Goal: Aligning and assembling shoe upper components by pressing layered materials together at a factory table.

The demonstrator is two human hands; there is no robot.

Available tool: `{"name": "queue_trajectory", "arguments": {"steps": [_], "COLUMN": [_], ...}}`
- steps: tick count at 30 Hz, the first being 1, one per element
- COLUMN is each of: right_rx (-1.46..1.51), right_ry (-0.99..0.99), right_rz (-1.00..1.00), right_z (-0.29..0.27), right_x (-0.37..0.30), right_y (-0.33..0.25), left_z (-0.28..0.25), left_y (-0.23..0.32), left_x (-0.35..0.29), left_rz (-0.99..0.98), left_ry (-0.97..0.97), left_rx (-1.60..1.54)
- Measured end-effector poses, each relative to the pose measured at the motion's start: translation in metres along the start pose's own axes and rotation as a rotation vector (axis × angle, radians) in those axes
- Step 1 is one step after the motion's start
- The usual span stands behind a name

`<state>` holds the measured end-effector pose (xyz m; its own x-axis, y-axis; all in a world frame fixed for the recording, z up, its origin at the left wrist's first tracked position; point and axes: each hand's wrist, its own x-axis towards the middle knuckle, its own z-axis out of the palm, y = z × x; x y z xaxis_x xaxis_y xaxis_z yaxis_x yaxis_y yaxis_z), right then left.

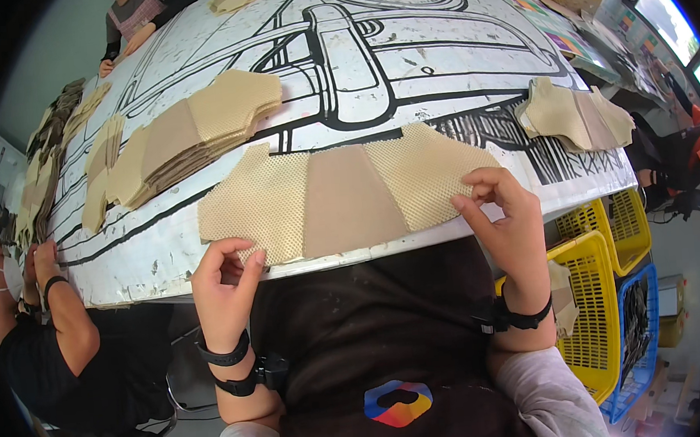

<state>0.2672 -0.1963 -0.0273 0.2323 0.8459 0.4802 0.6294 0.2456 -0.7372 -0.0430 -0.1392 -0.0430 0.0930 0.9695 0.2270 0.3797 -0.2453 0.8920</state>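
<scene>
Beige mesh and plain tan fabric make up the wide three-panel piece [340,199] lying flat at the near edge of the table [437,72]. My left hand [226,290] pinches its near left corner, thumb and fingers closed on the mesh. My right hand [505,223] pinches the right panel's edge the same way, fingers curled tight on it. Just beyond, to the left, a fanned stack of similar pieces [195,132] rests on the table's black-and-white drawing. More stacks [74,158] run along the far left edge. Another small pile [576,114] sits at the right. Yellow and blue baskets [610,280] stand on the floor at right. A seated person in black [73,355] works at left.
</scene>
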Motion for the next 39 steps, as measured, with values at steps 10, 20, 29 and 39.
{"name": "queue_trajectory", "arguments": {"steps": [10, 20, 29, 39], "right_rx": [0.159, 0.48, 0.478, 0.498], "right_ry": [-0.01, -0.189, -0.214, -0.261], "right_rz": [0.108, 0.287, 0.435, 0.433], "right_z": [0.007, -0.008, -0.01, -0.013], "right_x": [-0.003, 0.002, 0.017, 0.019], "right_y": [0.019, 0.021, 0.013, 0.027], "left_z": [0.001, -0.003, -0.003, 0.0], "left_y": [-0.002, 0.0, -0.002, -0.004], "left_x": [0.001, -0.002, 0.002, 0.001], "left_rz": [0.081, 0.043, 0.01, 0.019], "left_ry": [0.04, -0.005, -0.061, -0.043], "left_rx": [0.005, 0.015, 0.014, -0.049]}}
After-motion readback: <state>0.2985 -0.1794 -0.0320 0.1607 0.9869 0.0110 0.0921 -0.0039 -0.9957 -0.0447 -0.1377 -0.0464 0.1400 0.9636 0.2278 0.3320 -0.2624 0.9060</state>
